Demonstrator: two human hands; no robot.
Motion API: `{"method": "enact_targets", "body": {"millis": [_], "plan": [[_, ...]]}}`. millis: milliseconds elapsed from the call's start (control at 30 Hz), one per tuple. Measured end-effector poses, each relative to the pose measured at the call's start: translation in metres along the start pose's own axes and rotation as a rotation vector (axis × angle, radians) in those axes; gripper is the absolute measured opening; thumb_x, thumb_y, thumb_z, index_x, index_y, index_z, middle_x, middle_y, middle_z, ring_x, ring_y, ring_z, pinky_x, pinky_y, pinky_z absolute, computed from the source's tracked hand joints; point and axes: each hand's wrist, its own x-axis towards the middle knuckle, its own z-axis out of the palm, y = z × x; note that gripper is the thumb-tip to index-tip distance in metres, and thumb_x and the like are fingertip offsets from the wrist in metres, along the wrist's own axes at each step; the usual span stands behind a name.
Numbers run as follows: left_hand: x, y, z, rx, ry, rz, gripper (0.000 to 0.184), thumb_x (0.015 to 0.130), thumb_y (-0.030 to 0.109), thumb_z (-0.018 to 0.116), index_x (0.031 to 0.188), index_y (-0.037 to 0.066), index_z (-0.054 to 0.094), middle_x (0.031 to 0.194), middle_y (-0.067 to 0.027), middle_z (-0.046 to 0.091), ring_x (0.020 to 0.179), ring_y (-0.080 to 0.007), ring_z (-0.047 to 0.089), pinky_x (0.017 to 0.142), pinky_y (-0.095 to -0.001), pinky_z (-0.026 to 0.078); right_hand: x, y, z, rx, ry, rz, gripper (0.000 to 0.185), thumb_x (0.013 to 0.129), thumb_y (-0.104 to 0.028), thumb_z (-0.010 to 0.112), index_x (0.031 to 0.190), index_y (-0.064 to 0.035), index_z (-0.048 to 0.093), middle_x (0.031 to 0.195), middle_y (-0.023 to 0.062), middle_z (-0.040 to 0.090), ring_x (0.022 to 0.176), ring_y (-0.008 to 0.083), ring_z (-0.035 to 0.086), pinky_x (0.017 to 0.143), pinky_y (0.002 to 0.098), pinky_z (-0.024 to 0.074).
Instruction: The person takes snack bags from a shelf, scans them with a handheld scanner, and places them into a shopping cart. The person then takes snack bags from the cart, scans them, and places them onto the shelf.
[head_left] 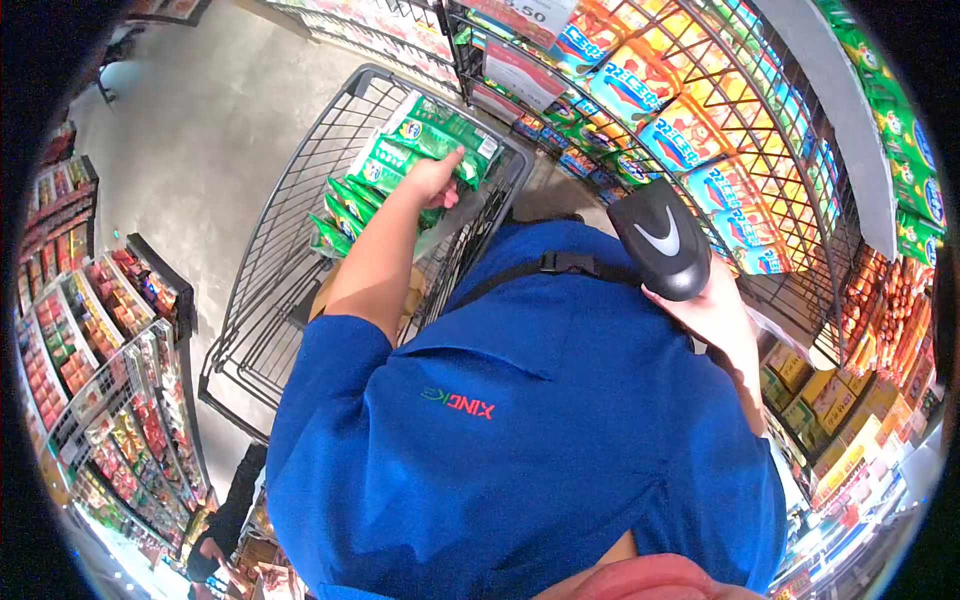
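Note:
My left hand (435, 182) reaches into the shopping cart (262, 290), its thumb on top and fingers curled at the edge of a green plastic-wrapped snack pack (465, 150). More green packs (350, 208) lie beside and below it in the cart. In my right hand (722, 305), near my chest, is a black handheld barcode scanner (660, 240) with a silver curved mark. The scanner hides most of the right fingers.
A wire rack (770, 120) of orange and blue snack bags (690, 135) stands close on the right, with price signs (522, 75). Green bags (895, 130) hang at far right. Shelves of packaged goods (90, 330) line the left. Another person's dark sleeve (240, 500) shows at lower left.

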Motion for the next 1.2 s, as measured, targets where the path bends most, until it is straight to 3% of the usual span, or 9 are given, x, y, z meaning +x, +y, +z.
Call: {"method": "enact_targets", "body": {"millis": [300, 433, 633, 767, 833, 933, 1000, 1100, 1200], "plan": [[-0.098, 0.067, 0.026, 0.233, -0.087, 0.24, 0.052, 0.09, 0.048, 0.049, 0.072, 0.001, 0.058, 0.06, -0.0091, 0.062, 0.05, -0.0153, 0.059, 0.046, -0.0271, 0.045, -0.026, 0.023, -0.044, 0.0, 0.043, 0.048, 0.073, 0.065, -0.016, 0.079, 0.127, 0.0004, 0.046, 0.124, 0.0161, 0.054, 0.114, 0.0238, 0.052, 0.099, 0.0359, 0.0389], [-0.156, 0.142, 0.041, 0.283, 0.076, 0.801, 0.03, 0.094, 0.026, 0.052, 0.076, 0.003, 0.06, 0.064, -0.0007, 0.058, 0.062, -0.0079, 0.054, 0.063, -0.021, 0.045, -0.034, 0.022, -0.069, 0.03, 0.09, -0.077, 0.076, 0.061, -0.008, 0.078, 0.129, 0.0001, 0.044, 0.125, 0.0164, 0.054, 0.115, 0.0237, 0.051, 0.1, 0.0348, 0.0369], [-0.241, 0.267, 0.048, 0.216, 0.415, 1.564, 0.012, 0.09, 0.007, 0.055, 0.1, 0.001, 0.059, 0.091, -0.0047, 0.059, 0.073, -0.0093, 0.056, 0.067, -0.0228, 0.046, -0.052, 0.051, -0.096, 0.436, 0.004, -0.168, 0.072, 0.069, -0.012, 0.07, 0.132, 0.0019, 0.04, 0.13, 0.015, 0.05, 0.12, 0.0193, 0.046, 0.103, 0.0341, 0.031], [-0.248, 0.345, 0.051, 0.456, 0.667, 1.616, 0.033, 0.088, 0.014, 0.058, 0.119, 0.006, 0.052, 0.097, -0.0085, 0.059, 0.076, -0.0115, 0.059, 0.068, -0.0259, 0.048, -0.055, 0.075, -0.103, 0.472, -0.016, -0.317, 0.069, 0.07, -0.015, 0.071, 0.13, 0.0016, 0.042, 0.126, 0.0126, 0.052, 0.117, 0.0188, 0.047, 0.102, 0.0348, 0.0324], [-0.241, 0.375, 0.054, 0.57, 0.799, 1.622, 0.048, 0.084, 0.017, 0.059, 0.129, 0.006, 0.043, 0.118, -0.015, 0.051, 0.072, -0.0188, 0.06, 0.07, -0.0317, 0.05, -0.06, 0.073, -0.106, 0.556, 0.018, -0.336, 0.068, 0.07, -0.016, 0.072, 0.129, 0.0013, 0.043, 0.123, 0.0113, 0.054, 0.115, 0.0182, 0.048, 0.101, 0.0345, 0.0333], [-0.219, 0.404, 0.055, 0.55, 0.774, 1.61, 0.049, 0.084, 0.015, 0.057, 0.131, 0.008, 0.043, 0.114, -0.0164, 0.055, 0.083, -0.0206, 0.062, 0.076, -0.0327, 0.05, -0.067, 0.071, -0.108, 0.561, 0.067, -0.31, 0.067, 0.07, -0.015, 0.073, 0.128, 0.0007, 0.044, 0.123, 0.0106, 0.054, 0.115, 0.0168, 0.048, 0.101, 0.0337, 0.0339], [-0.203, 0.416, 0.056, 0.748, 1.187, 1.873, 0.045, 0.082, 0.01, 0.055, 0.126, 0.008, 0.048, 0.108, -0.0166, 0.055, 0.091, -0.0254, 0.058, 0.081, -0.0351, 0.047, -0.07, 0.075, -0.109, 0.563, 0.094, -0.314, 0.067, 0.069, -0.014, 0.074, 0.127, 0.0, 0.045, 0.123, 0.0099, 0.054, 0.114, 0.0158, 0.048, 0.1, 0.0332, 0.0347], [-0.207, 0.409, 0.062, 0.694, 1.117, 1.712, 0.043, 0.076, 0.007, 0.054, 0.119, 0.006, 0.05, 0.104, -0.0154, 0.053, 0.095, -0.0293, 0.054, 0.081, -0.0398, 0.047, -0.074, 0.075, -0.107, 0.654, 0.122, -0.299, 0.066, 0.068, -0.013, 0.075, 0.127, -0.0004, 0.046, 0.123, 0.0095, 0.054, 0.113, 0.0155, 0.048, 0.099, 0.0329, 0.035], [-0.209, 0.404, 0.059, 0.59, 1.095, 1.801, 0.022, 0.075, 0.005, 0.054, 0.097, 0.004, 0.057, 0.087, -0.0135, 0.054, 0.083, -0.0295, 0.055, 0.074, -0.0391, 0.046, -0.076, 0.073, -0.109, 0.62, 0.143, -0.304, 0.067, 0.068, -0.013, 0.075, 0.127, -0.0007, 0.046, 0.123, 0.0091, 0.055, 0.113, 0.0154, 0.048, 0.099, 0.0329, 0.0349]]}}
